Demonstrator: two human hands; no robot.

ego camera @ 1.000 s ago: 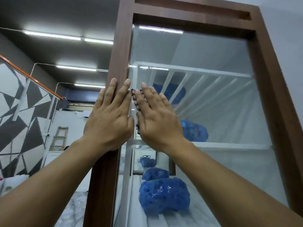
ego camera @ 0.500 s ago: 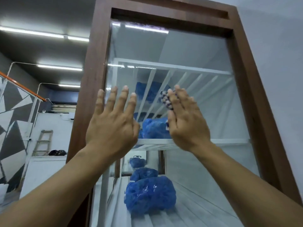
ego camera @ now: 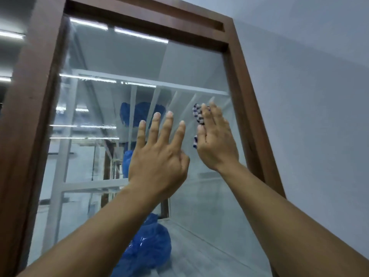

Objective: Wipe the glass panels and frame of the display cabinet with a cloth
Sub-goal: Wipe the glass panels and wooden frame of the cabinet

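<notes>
cloth (ego camera: 198, 116) mostly hidden under right hand (ego camera: 216, 140)

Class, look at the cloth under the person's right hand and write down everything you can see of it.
The small checked cloth, dark blue and white, looks like soft woven fabric, bunched rather than spread flat. The right hand presses it against the cabinet's glass panel, near the brown wooden frame's right post. Only two bits show: one beside the fingertips, one below the thumb side. The rest is hidden under the palm.

Plain grey wall (ego camera: 311, 108) right; ceiling strip lights (ego camera: 11, 35) left
</notes>
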